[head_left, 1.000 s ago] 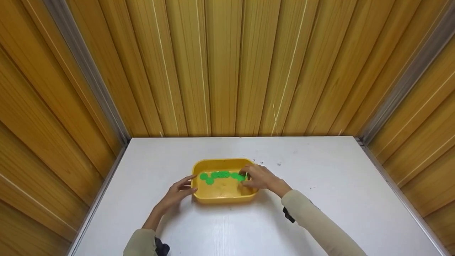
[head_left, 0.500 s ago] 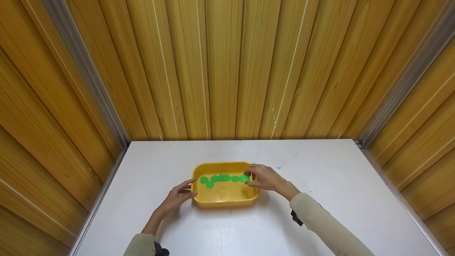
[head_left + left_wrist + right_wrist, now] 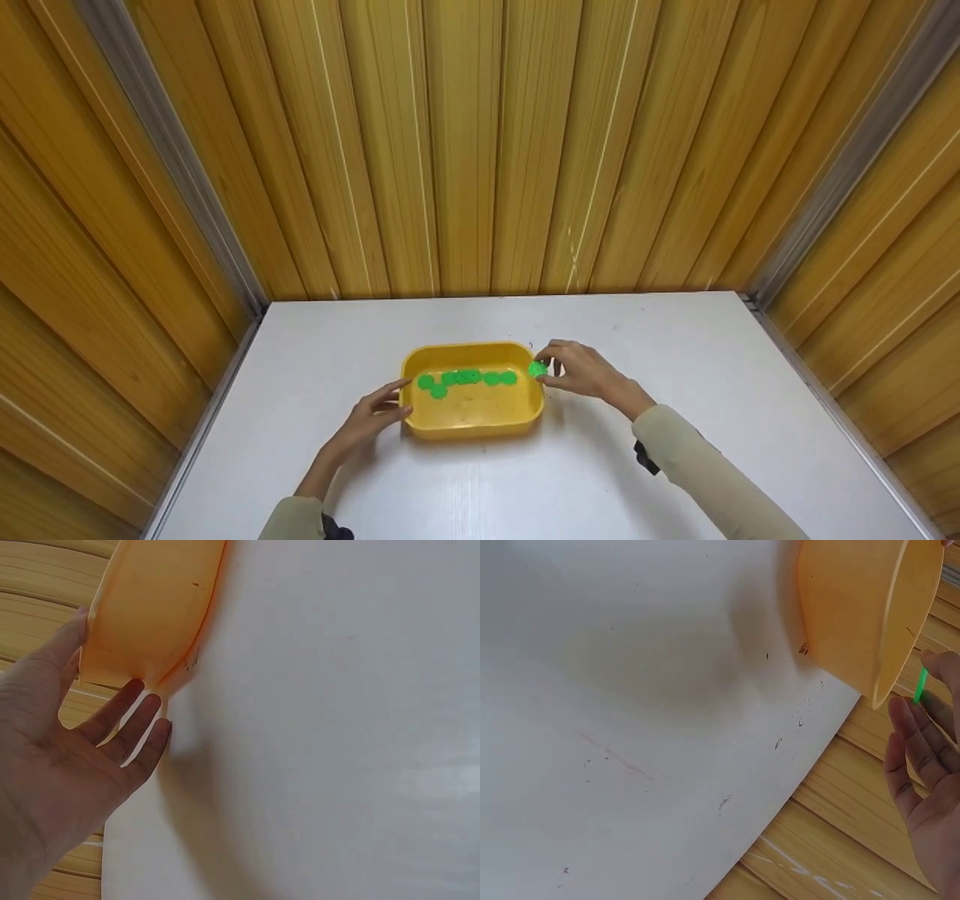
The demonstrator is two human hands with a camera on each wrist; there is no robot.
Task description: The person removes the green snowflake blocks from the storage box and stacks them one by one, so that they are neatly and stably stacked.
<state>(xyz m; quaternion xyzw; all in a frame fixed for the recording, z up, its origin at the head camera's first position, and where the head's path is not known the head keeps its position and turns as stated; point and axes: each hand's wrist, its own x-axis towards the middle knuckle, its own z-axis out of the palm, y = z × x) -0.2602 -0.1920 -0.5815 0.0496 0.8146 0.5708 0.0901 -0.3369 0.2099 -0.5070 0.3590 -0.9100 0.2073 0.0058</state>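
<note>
A shallow yellow plastic bin (image 3: 472, 429) stands on the white table. Inside lie several flat green discs with scalloped edges, among them a disc (image 3: 439, 391) toward the left and a disc (image 3: 508, 377) toward the right. My left hand (image 3: 371, 416) holds the bin's left end, one digit over the rim and other fingertips at the outer wall, as the left wrist view shows. Over the right rim, my right hand (image 3: 585, 369) pinches a single green disc (image 3: 538, 368) between thumb and fingers. Seen edge-on in the right wrist view, this disc (image 3: 920, 685) looks thin.
Around the bin extends the white tabletop (image 3: 337, 337), with small dark marks near its right side. Wood-patterned panels (image 3: 465, 150) rise behind the table and along both sides. Dark bands sit at both wrists, by the sleeves.
My right hand has lifted a green disc from the right end of the bin's contents and moved right, up to the rim. My left hand stays at the bin's left end.
</note>
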